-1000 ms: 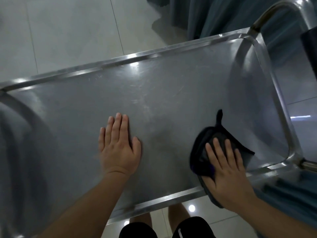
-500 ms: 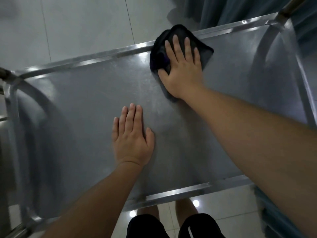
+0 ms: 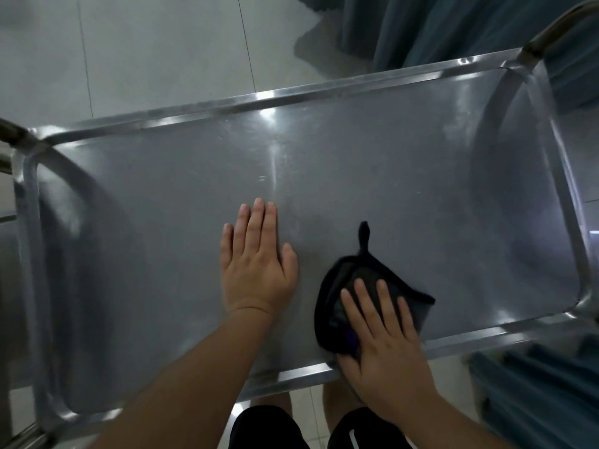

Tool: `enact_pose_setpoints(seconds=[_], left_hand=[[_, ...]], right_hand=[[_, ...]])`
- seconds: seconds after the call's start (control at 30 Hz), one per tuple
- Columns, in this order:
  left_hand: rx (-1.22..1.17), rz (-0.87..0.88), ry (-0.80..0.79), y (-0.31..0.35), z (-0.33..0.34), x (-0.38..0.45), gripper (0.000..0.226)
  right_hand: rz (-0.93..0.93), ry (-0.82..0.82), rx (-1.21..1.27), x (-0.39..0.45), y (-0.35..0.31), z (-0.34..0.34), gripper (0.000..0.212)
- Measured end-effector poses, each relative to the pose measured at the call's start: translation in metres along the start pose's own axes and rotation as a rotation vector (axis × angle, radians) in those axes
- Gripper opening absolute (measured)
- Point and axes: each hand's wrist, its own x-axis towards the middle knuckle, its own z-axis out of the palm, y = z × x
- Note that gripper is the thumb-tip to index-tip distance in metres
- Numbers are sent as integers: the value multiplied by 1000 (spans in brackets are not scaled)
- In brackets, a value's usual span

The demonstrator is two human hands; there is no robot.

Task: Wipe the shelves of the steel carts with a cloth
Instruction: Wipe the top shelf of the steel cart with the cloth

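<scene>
On the top shelf (image 3: 372, 176) of the steel cart my two hands lie apart, neither one gripping anything. My left hand (image 3: 256, 267) rests flat on the bare steel near the middle, fingers straight and close together, and I judge it is there to steady the cart. My right hand (image 3: 385, 338) presses flat on the dark cloth (image 3: 340, 303), fingers straight and a little spread, close to the near rim (image 3: 304, 375) of the shelf, with the heel of the hand reaching over that rim. A thin tail of the cloth sticks out toward the far side.

I take this to be mid-wipe on the top shelf, with the cloth at the near end of a stroke. Faint smears show under the glare toward the far rail (image 3: 291, 95), and the right end near the curved corner (image 3: 580, 306) looks hazy too, though I cannot tell whether that is dirt or reflection. The next move, as I judge it, calls for even downward pressure while pushing the cloth away from me, keeping it bunched under the palm so it does not slip out, and working toward the right end
</scene>
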Motion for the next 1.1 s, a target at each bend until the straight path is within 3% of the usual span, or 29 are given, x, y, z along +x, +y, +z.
enact_pose_setpoints(seconds=[0.2,0.33,0.43,0.7,0.87,1.1], left_hand=[[-12,12,4,0,-1,2,71],[-22,-4,-52,-1,-2,5,73],[-43,-17,-76,-2,-2,4,74],[-318,-60,-100,-11,-15,8,76],[-510,-121,-281,-19,-34,18,71],[-330,46,-582,-33,-75,32,77]], right_hand=[[33,182,15,174,-1,-37,83],[136,94,64,286,-11,-69,86],[150,61,58,305,-15,-71,92],[4,70,27,176,-33,-36,84],[-37,19,82,93,-56,-10,81],[-113,-155,95,-2,-88,7,73]])
